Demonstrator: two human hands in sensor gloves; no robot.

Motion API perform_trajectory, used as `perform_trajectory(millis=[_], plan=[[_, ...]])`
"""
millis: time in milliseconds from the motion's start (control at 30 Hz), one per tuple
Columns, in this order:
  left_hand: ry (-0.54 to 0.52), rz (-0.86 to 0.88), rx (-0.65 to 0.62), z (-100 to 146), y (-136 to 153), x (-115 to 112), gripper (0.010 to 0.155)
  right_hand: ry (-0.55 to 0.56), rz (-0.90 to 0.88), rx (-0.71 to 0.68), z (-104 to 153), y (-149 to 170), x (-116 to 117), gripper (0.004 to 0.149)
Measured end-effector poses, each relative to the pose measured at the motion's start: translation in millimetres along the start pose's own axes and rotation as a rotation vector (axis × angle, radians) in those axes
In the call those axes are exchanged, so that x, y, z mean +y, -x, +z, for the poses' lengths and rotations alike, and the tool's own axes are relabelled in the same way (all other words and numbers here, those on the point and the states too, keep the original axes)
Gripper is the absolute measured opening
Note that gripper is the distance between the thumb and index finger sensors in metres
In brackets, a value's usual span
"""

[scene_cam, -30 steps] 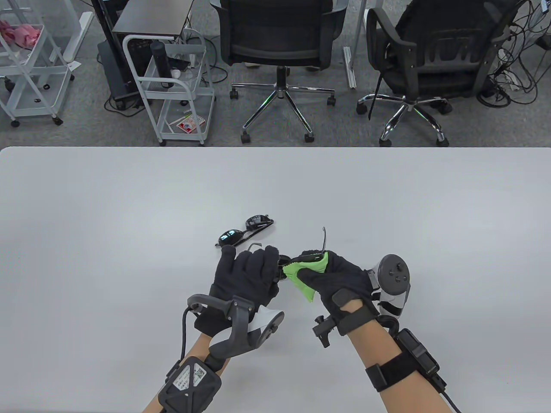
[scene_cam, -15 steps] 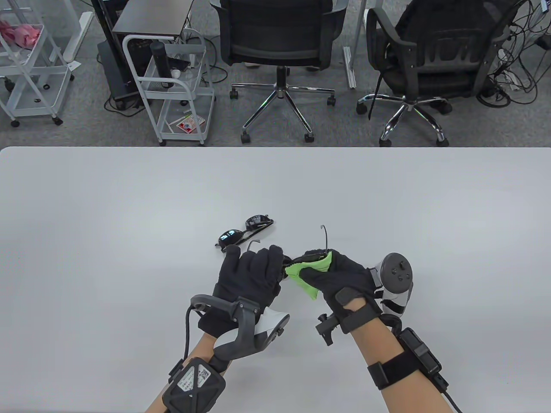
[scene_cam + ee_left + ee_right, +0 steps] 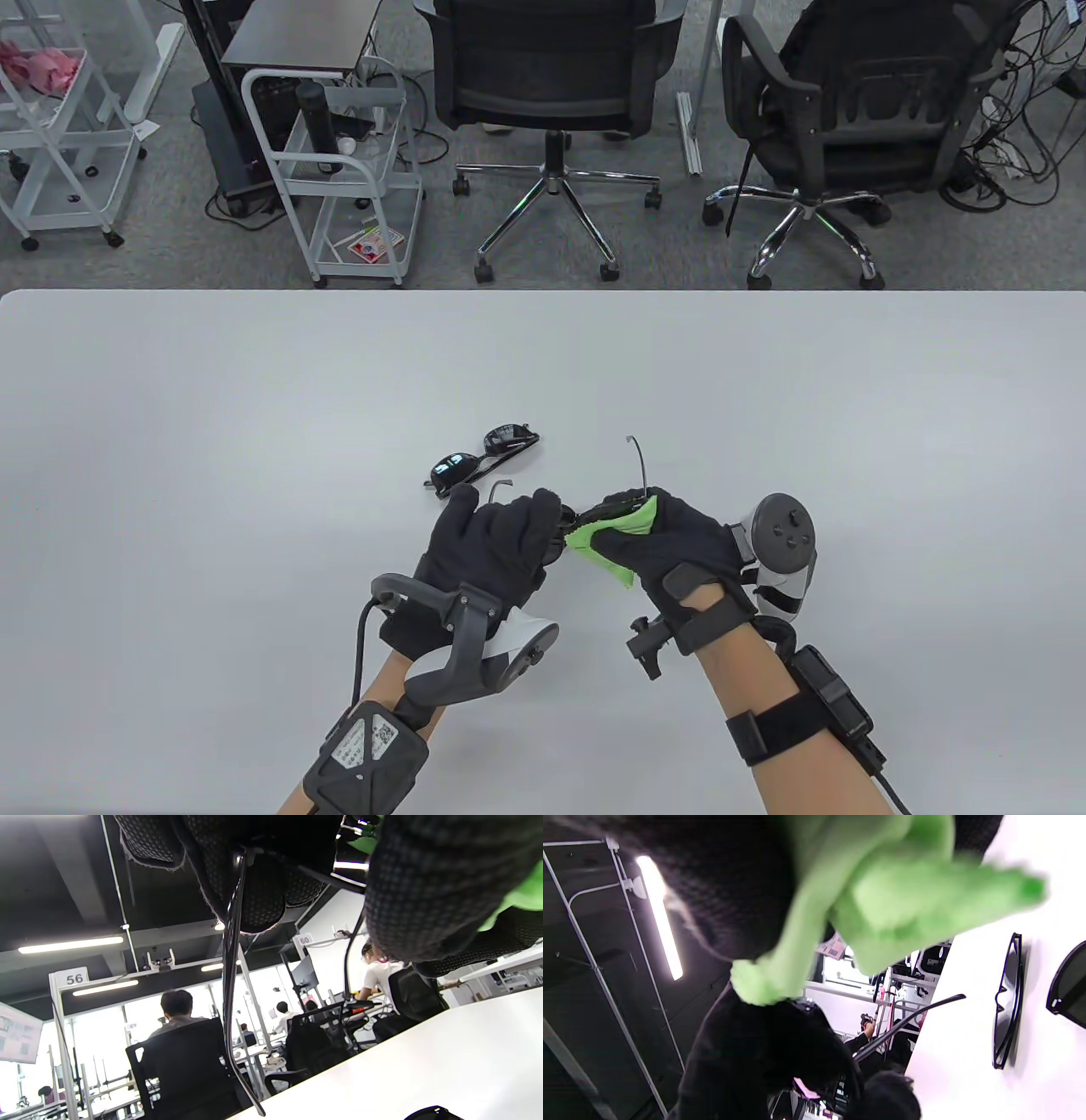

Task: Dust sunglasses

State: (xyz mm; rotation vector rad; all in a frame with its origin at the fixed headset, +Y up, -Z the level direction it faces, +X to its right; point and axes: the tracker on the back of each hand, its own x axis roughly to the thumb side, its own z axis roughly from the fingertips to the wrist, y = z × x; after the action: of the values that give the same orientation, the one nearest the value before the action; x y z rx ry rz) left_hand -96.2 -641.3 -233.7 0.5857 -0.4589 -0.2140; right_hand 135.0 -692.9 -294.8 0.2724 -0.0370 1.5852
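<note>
Table view: above the surface, the left hand pinches the held sunglasses, their long axis running nine to three; at three o'clock the right hand presses a green cloth on them. Spare sunglasses lie at twelve.

Left wrist view: an open temple arm hangs down.

Right wrist view: cloth bunched in the grip.

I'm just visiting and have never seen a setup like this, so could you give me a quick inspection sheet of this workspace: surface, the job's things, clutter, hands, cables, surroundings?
Surface: plain white table.
Job's things: thin-framed black sunglasses held up between both hands; bright green cleaning cloth pressed against them; second folded dark sunglasses lying on the table.
Clutter: nothing seen on the table.
Hands: left hand grips one end of the held sunglasses; right hand pinches the cloth on them.
Cables: black lead at the left wrist; tangled wires on the floor.
Surroundings: two black office chairs, white wire carts, grey carpet.
</note>
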Motion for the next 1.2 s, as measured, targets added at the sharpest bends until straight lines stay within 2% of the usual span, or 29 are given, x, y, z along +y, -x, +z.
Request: perform_trajectory(millis=[100, 167, 267, 333, 400, 467, 567, 633, 700, 833, 1000, 1033, 1133, 1167, 1200], plan=[[0.011, 0.015, 0.011, 0.0, 1.1, -0.1, 0.095, -0.021, -0.025, 0.008, -0.9, 0.0, 0.4, 0.040], [0.017, 0.006, 0.019, 0.2, 4.3, -0.7, 0.094, -0.105, -0.051, 0.012, -3.4, -0.1, 0.9, 0.043], [0.044, 0.036, 0.052, 0.1, 13.0, -4.1, 0.094, -0.321, -0.145, 0.013, -8.7, 0.7, 3.0, 0.064], [0.054, 0.051, 0.066, 0.0, 17.7, -6.1, 0.095, -0.405, -0.159, -0.021, -10.6, -0.4, 4.1, 0.065], [0.060, 0.060, 0.074, 0.0, 20.5, -7.3, 0.094, -0.432, -0.156, -0.024, -11.0, -0.5, 4.6, 0.061], [0.062, 0.064, 0.063, 0.2, 19.9, -7.4, 0.095, -0.381, -0.127, -0.021, -10.5, 0.4, 4.1, 0.054], [0.044, 0.033, 0.022, 0.7, 11.5, -3.5, 0.095, -0.173, -0.033, 0.026, -5.0, 2.1, 1.3, 0.043], [0.031, -0.021, -0.002, 0.3, 5.5, -1.2, 0.095, -0.070, 0.058, 0.018, -1.7, -1.5, 0.1, 0.040], [0.028, -0.002, 0.006, -1.0, 4.5, -1.1, 0.095, -0.008, 0.097, -0.003, 1.3, -6.2, 1.3, 0.039], [0.016, 0.004, 0.005, -0.3, 4.9, 1.6, 0.095, -0.002, 0.036, -0.003, 2.2, -4.0, 2.5, 0.038], [0.011, -0.025, -0.001, 0.9, 6.5, 1.2, 0.094, -0.159, -0.152, -0.016, -3.0, 1.5, 5.8, 0.042], [0.011, -0.018, 0.002, 1.0, 7.4, 0.7, 0.094, -0.171, -0.142, -0.014, -3.1, 0.3, 6.9, 0.043], [-0.002, -0.050, -0.025, 1.3, 2.9, 1.7, 0.094, -0.089, 0.018, -0.044, -1.7, -4.6, 4.4, 0.041], [-0.006, -0.050, -0.023, 0.5, 1.5, 2.6, 0.094, -0.026, 0.023, -0.040, 0.1, -4.3, 2.8, 0.039], [-0.011, -0.051, -0.020, -0.2, 1.1, 2.9, 0.094, -0.009, 0.014, -0.039, 0.8, -4.5, 2.6, 0.038]])
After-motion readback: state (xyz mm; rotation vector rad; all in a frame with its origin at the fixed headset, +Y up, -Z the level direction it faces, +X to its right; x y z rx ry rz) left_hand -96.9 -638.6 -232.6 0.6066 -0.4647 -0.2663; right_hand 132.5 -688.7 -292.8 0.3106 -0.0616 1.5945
